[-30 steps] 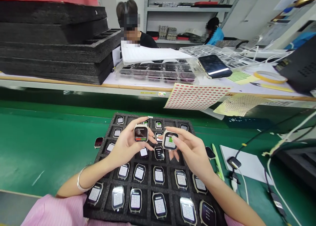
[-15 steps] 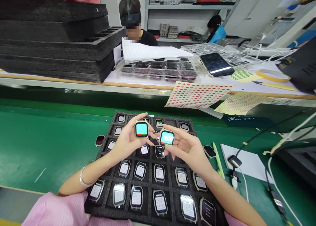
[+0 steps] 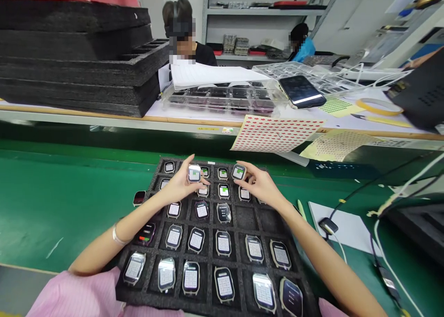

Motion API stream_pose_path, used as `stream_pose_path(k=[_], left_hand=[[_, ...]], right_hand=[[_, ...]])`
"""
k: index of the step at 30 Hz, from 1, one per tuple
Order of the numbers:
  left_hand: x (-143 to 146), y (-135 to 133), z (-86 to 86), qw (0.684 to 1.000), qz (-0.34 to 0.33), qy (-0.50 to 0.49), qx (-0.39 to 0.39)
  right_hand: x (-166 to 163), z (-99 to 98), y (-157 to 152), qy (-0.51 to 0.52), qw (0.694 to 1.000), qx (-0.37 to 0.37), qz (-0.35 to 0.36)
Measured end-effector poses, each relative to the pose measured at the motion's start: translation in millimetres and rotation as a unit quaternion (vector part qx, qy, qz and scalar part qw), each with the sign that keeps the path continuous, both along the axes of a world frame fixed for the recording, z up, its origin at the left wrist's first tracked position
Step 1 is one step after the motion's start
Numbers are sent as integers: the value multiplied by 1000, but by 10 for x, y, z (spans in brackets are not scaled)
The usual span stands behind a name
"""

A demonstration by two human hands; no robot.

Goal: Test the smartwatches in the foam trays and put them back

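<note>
I'm working in bright light; glare is whitening some watches (image 3: 167, 275), and distortion is stretching my view's edges.

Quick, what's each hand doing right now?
Left hand: closed, holding a pale-framed, rounded-square watch with its screen lit.
Right hand: closed, holding another pale-framed, rounded-square watch, also lit.
</note>
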State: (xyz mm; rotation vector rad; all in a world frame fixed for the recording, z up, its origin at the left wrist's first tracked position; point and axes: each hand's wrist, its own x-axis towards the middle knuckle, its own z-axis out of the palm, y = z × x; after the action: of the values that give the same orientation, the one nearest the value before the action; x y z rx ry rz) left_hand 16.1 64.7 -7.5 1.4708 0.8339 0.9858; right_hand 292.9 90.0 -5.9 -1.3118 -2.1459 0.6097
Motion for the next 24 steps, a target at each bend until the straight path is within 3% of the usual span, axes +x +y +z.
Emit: stream_pose_path(k=[2, 6, 11, 18, 21, 24], left_hand=[[-87, 251, -169, 971, 50, 195, 130], [-252, 662, -384, 926, 77, 316, 190], [-344, 828, -406, 872, 28, 434, 225], [-486, 484, -90, 816, -60, 518, 249], [-528, 234, 22, 792, -59, 554, 251], [-505, 85, 26, 770, -73, 585, 243]], right_hand=[[100, -147, 220, -41, 999, 29, -6], [179, -313, 430, -118, 991, 53, 27], [171, -286, 387, -194, 977, 69, 60], [294, -79, 10, -258, 962, 69, 58], [337, -94, -160, -278, 957, 55, 61], [325, -144, -226, -280, 958, 48, 45]])
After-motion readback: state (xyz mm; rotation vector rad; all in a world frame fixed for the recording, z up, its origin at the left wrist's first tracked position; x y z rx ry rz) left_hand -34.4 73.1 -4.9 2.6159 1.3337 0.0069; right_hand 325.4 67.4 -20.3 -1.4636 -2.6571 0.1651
